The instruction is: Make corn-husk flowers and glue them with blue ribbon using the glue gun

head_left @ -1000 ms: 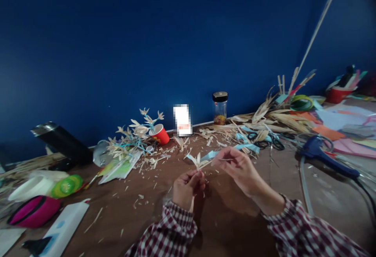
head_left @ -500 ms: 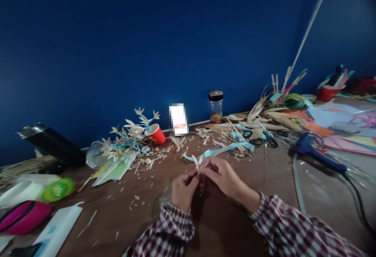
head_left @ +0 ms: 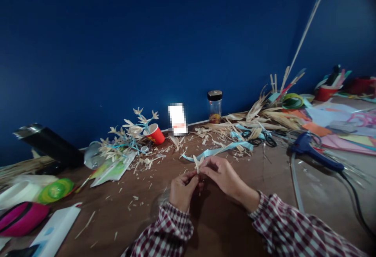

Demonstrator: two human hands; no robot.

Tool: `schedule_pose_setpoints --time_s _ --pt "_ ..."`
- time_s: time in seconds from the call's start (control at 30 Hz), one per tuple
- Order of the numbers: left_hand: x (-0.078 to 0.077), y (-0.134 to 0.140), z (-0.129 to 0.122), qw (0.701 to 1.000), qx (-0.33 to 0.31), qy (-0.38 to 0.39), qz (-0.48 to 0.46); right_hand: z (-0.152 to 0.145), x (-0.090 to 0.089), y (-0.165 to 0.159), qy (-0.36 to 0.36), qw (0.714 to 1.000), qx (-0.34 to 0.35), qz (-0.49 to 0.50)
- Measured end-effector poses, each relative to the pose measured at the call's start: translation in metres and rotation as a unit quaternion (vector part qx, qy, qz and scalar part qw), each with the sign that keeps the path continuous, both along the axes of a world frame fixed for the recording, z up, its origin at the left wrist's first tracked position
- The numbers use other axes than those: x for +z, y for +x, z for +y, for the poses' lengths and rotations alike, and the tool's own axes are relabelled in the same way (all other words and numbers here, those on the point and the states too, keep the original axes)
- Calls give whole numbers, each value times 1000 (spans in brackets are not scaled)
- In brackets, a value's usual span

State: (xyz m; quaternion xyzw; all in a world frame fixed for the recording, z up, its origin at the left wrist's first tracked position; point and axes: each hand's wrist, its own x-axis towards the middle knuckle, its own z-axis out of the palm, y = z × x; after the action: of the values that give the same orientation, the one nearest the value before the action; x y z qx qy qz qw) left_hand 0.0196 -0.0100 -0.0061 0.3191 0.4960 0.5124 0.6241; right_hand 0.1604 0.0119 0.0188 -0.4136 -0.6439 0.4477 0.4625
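Observation:
Between my fingertips, over the middle of the table, is a small pale corn-husk flower [head_left: 197,163] with its pointed petals up. My left hand [head_left: 182,188] pinches it low down, from the left. From the right, the thumb and fingers of my right hand [head_left: 219,171] close on its petals. The flower's lower end is hidden by my fingers. Just behind my hands lies a light blue ribbon strip [head_left: 226,147]. Finished-looking husk flowers on blue stems [head_left: 129,137] lie to the left, by a tipped red paper cup [head_left: 155,134].
Husk scraps litter the brown table [head_left: 141,225]. Behind stand a lidded jar [head_left: 215,108] and a bright blurred-out rectangle [head_left: 178,119]. To the right lie scissors [head_left: 264,139], a blue glue gun [head_left: 315,153] with a cord, and coloured papers. A dark bottle [head_left: 49,143] leans at left.
Both hands keep their pinch on the flower, with barely any finger movement. The whole view has shifted very slightly; nothing on the table has moved.

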Motion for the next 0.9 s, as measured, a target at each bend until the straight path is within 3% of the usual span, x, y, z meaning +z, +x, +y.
schedule_pose_setpoints --time_s 0.27,0.77,0.9 --pt "-1 0 1 999 -5 19 -25 0 -3 -1 -21 1000 -10 -3" --pt "-1 1 1 999 3 -1 38 -1 -3 -2 -17 999 -36 -37" --pt "2 2 0 999 21 -2 36 -1 -1 -3 -18 1000 -18 -5"
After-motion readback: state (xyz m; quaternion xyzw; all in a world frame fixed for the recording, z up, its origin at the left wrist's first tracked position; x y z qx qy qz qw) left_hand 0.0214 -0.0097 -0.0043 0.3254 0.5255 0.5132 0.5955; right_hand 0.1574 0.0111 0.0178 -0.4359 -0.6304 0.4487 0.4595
